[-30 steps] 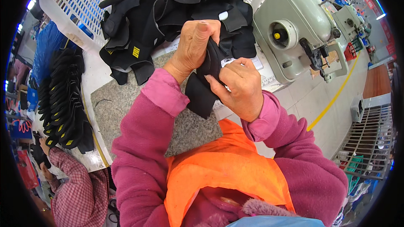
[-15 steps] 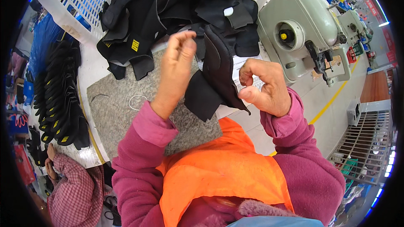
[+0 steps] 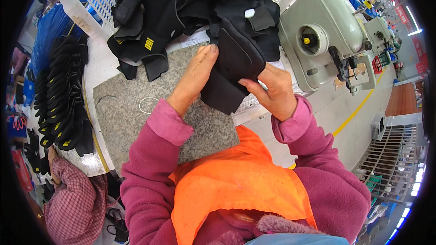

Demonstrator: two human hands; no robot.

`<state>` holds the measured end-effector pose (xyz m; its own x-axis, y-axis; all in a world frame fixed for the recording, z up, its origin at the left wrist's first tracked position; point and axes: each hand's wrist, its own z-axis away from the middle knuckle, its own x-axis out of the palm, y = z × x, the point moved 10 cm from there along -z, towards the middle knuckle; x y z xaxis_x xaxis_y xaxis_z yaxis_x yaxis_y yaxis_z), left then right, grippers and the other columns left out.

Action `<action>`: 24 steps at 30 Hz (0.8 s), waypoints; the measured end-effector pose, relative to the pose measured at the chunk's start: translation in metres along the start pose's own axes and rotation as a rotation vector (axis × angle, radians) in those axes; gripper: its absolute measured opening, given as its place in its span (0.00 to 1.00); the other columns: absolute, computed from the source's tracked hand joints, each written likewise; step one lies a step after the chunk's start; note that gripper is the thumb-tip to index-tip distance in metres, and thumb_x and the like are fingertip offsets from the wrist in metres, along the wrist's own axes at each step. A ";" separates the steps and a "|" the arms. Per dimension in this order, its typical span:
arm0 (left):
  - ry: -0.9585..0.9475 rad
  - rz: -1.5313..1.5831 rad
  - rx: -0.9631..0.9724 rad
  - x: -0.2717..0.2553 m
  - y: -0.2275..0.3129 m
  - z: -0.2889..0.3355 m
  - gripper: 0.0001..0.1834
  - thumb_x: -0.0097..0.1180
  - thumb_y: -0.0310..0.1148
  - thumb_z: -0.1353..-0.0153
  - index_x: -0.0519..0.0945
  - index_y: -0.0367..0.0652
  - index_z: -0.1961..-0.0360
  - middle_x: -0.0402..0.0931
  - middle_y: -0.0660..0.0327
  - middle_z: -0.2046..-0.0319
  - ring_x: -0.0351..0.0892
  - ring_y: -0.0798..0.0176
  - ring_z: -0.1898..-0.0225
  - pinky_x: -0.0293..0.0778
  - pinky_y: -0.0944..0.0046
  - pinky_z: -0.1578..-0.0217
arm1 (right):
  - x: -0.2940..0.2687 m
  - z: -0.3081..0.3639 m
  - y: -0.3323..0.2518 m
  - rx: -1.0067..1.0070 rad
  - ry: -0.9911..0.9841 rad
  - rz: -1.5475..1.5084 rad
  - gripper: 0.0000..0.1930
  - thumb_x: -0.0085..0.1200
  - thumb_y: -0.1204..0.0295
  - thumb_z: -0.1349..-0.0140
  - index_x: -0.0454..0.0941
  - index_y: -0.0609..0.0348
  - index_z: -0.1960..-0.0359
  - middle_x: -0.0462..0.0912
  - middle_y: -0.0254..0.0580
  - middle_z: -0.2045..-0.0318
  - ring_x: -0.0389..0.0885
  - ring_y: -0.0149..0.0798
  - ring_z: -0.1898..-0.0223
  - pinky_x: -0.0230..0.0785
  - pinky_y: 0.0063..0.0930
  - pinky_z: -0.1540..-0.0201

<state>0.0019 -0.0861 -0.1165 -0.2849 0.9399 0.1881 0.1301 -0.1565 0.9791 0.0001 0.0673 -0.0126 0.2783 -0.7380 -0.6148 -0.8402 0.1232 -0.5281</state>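
Note:
Between my hands, above the near edge of the worktop, is a black padded fabric piece (image 3: 238, 50) with a stitched rim and a flat flap hanging below. My left hand (image 3: 196, 75) is closed at its left edge, thumb uppermost, the other fingers partly hidden behind the cloth. At the lower right edge, my right hand (image 3: 274, 90) pinches the same piece between thumb and fingers. A heap of similar black fabric pieces (image 3: 154, 18) lies just beyond, some with yellow labels.
A grey speckled mat (image 3: 136, 136) covers the worktop to the left. White plastic crate (image 3: 84, 7) walls stand behind the heap. On the right is a pale green sewing machine (image 3: 324, 22). Stacked black pieces (image 3: 66, 95) line the far left, near a person in a checked sleeve (image 3: 77, 199).
Both hands, held off the black piece before, have closed on its edges. The piece has turned from nearly edge-on to show its broad face.

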 end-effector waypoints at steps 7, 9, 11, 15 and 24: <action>-0.187 0.042 0.064 -0.005 0.022 -0.001 0.10 0.60 0.37 0.34 0.77 0.42 0.65 0.76 0.73 0.70 0.71 0.80 0.67 0.68 0.76 0.61 | -0.013 0.011 0.002 -0.011 0.082 -0.004 0.11 0.69 0.79 0.52 0.76 0.64 0.71 0.76 0.46 0.77 0.77 0.46 0.78 0.68 0.31 0.75; -0.155 0.178 0.169 -0.006 0.036 -0.004 0.09 0.63 0.33 0.37 0.77 0.41 0.69 0.75 0.72 0.73 0.70 0.80 0.71 0.69 0.76 0.66 | -0.015 0.009 -0.001 -0.046 0.101 0.001 0.12 0.69 0.78 0.53 0.79 0.63 0.67 0.78 0.46 0.75 0.78 0.46 0.76 0.70 0.31 0.74; -0.177 0.124 0.088 0.000 0.031 -0.008 0.09 0.64 0.34 0.37 0.80 0.40 0.68 0.77 0.71 0.72 0.72 0.80 0.68 0.70 0.76 0.65 | -0.015 0.008 -0.003 -0.078 0.105 0.038 0.15 0.69 0.79 0.55 0.81 0.63 0.64 0.80 0.46 0.73 0.80 0.47 0.74 0.72 0.32 0.71; -0.237 0.026 -0.006 0.006 0.024 -0.006 0.10 0.65 0.35 0.39 0.82 0.38 0.65 0.78 0.72 0.70 0.73 0.79 0.67 0.70 0.76 0.64 | -0.019 0.011 -0.015 -0.233 0.141 0.126 0.16 0.70 0.79 0.59 0.83 0.62 0.64 0.83 0.44 0.69 0.83 0.47 0.67 0.75 0.36 0.61; -0.208 -0.439 0.307 -0.005 0.059 -0.005 0.16 0.69 0.37 0.45 0.76 0.37 0.76 0.69 0.69 0.77 0.67 0.75 0.73 0.64 0.71 0.71 | 0.013 0.026 0.038 0.253 -0.028 -0.243 0.18 0.70 0.76 0.51 0.81 0.65 0.57 0.84 0.46 0.68 0.84 0.40 0.66 0.74 0.30 0.61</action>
<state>0.0062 -0.1014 -0.0597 -0.1856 0.9418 -0.2802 0.3204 0.3276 0.8888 -0.0159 0.0801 -0.0556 0.4720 -0.7476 -0.4673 -0.6066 0.1092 -0.7875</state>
